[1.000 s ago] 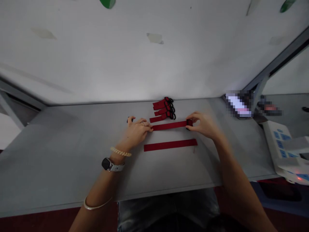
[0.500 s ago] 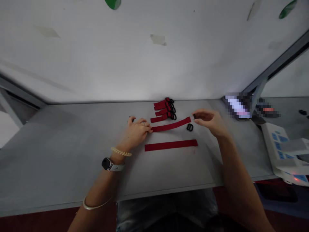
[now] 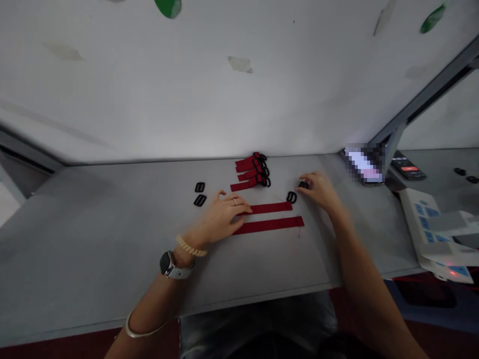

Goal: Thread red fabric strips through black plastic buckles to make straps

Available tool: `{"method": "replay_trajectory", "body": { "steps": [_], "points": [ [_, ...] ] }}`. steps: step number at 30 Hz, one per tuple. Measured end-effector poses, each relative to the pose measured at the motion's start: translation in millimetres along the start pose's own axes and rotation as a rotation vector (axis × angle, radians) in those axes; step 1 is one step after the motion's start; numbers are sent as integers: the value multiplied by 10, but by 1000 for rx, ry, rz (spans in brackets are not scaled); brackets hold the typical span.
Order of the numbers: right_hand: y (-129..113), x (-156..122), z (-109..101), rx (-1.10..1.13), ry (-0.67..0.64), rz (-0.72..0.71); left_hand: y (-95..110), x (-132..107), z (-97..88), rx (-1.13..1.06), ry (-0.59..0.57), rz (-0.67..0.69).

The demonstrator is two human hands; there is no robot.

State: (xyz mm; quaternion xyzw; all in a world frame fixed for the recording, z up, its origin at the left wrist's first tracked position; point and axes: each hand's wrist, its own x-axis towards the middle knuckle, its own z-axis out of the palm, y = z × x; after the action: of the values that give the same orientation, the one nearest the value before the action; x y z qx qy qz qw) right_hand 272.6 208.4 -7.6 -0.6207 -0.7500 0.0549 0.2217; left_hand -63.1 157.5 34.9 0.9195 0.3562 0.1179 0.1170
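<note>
Two red webbing straps lie roughly parallel on the table: an upper strap (image 3: 271, 208) and a lower strap (image 3: 273, 225). My left hand (image 3: 226, 217) is closed over the left end of the upper strap, fingertips on it; the hand also covers the lower strap's left tip. To the right, my right hand (image 3: 320, 190) has thumb and forefinger closed around a black D-ring (image 3: 303, 185), partly hidden by the fingers. Another black D-ring (image 3: 291, 197) lies just left of those fingertips. Beyond my left hand are two black slide buckles, one farther (image 3: 199, 187) and one nearer (image 3: 200, 200).
A row of short red straps with black rings (image 3: 250, 172) lies at the back, near the white wall (image 3: 187, 99). Phones (image 3: 407, 167) and a white machine with blue labels (image 3: 430, 229) stand at the right. The table's front edge (image 3: 262, 299) runs before my lap.
The upper strap, held raised between my hands before, now lies flat beside the lower one. My left hand moved right and nearer, uncovering the slide buckles. My right hand left the strap's end for a D-ring.
</note>
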Motion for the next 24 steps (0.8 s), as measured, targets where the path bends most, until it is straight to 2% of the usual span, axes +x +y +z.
{"method": "replay_trajectory", "body": {
  "steps": [4,8,10,14,20,22,24],
  "points": [
    [-311,-4,108,92,24,-141,155,16,109,-62,-107,104],
    [-757,-31,261,161,-87,-331,202,28,243,-108,-97,176],
    [-894,-45,308,174,-111,-386,210,40,273,-127,-83,204],
    [-937,-66,324,262,-85,-411,221,52,246,-125,-90,227],
    [-891,-86,367,241,-6,-235,213,44,207,-164,-98,193],
    [-899,-87,360,259,-36,-222,203,56,196,-157,-62,121],
    [-916,-93,315,351,-66,-246,180,71,176,-128,49,-22]
  ]
}}
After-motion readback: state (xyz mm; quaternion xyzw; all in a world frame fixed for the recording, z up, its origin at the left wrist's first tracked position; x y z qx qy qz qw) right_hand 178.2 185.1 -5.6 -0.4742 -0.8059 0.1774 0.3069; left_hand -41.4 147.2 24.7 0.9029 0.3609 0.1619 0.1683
